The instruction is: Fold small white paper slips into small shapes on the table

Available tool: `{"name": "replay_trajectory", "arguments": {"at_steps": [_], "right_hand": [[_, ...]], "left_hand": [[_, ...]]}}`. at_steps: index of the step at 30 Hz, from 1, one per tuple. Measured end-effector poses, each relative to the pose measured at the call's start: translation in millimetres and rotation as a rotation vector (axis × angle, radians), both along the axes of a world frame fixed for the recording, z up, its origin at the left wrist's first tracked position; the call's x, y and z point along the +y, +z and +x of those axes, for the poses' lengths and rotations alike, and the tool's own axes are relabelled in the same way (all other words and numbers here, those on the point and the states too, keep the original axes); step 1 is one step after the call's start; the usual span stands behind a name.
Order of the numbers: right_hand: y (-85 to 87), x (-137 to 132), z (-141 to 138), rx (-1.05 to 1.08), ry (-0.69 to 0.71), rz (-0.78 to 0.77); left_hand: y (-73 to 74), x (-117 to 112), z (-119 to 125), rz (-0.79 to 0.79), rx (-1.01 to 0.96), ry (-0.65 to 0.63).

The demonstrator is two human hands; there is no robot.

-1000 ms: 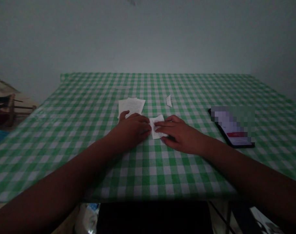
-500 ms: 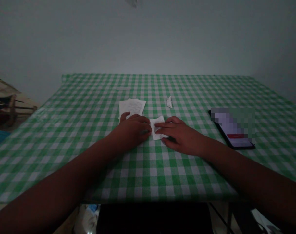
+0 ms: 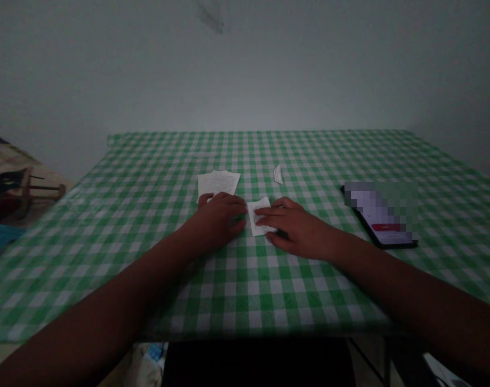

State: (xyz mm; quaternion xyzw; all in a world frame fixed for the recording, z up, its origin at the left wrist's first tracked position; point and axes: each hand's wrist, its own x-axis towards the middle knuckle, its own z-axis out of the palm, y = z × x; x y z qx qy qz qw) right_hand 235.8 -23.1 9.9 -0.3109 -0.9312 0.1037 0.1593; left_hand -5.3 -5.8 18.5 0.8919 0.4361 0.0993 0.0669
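Observation:
A small piece of printed white paper (image 3: pixel 252 219), seemingly folded, lies on the checked tablecloth before me. My right hand (image 3: pixel 299 228) rests over its right side, with fingers stretched flat on the print and the thumb at the near edge. Just left of the paper is my left hand (image 3: pixel 217 219), its fingers extended, the thumb raised, and a narrow gap between fingertips and paper edge. Behind that hand lie several loose printed sheets (image 3: pixel 223 181), their lower part hidden by it. Farther back stands or lies a small folded paper piece (image 3: pixel 278 174).
A smartphone (image 3: pixel 380 227) with a lit, partly blurred screen lies to the right on the green and white tablecloth (image 3: pixel 309 301). The table's far edge meets a plain wall (image 3: pixel 245 80). A blue object (image 3: pixel 1 236) is on the left beyond the table.
My left fingertips have drawn slightly leftward, away from the paper's edge. The right hand stays on the paper. The whole view has tilted up a little.

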Motion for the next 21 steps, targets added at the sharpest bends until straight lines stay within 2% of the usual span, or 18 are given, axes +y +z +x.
{"name": "replay_trajectory", "arguments": {"at_steps": [8,21], "right_hand": [[0.0,-0.7,-0.2,0.019,-0.005,-0.009],[0.5,-0.5,0.5,0.011,-0.008,-0.034]], "left_hand": [[6.5,-6.6,1.9,0.051,0.1,0.093],[6.5,-9.0,1.9,0.084,0.148,0.064]]}}
